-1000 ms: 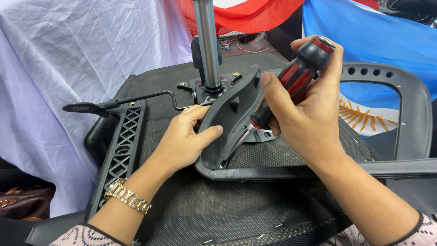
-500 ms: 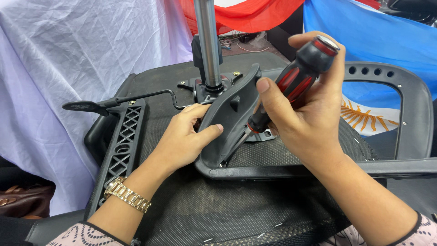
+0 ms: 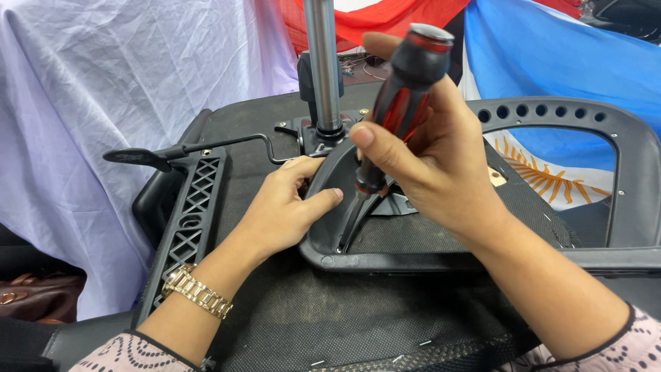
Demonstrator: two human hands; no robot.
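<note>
The right hand point(image 3: 441, 165) has its grip wrapped tight around the red-and-black handle of a screwdriver point(image 3: 403, 96), thumb across the front; the shaft slants down and left, its tip at the inner edge of a black plastic armrest frame point(image 3: 330, 238) that lies on the upturned underside of an office chair seat point(image 3: 275, 303). The left hand point(image 3: 286, 207) lies on the frame's left edge, its grip loosely spread, thumb over the rim and fingers curled behind; a gold watch point(image 3: 196, 291) sits on that wrist. Just behind stands the chair's metal gas-lift column point(image 3: 322, 65); a black lever point(image 3: 158, 156) juts left, beside a lattice-patterned armrest bracket point(image 3: 189, 220); a blue-and-white flag point(image 3: 551, 76) hangs behind.
</note>
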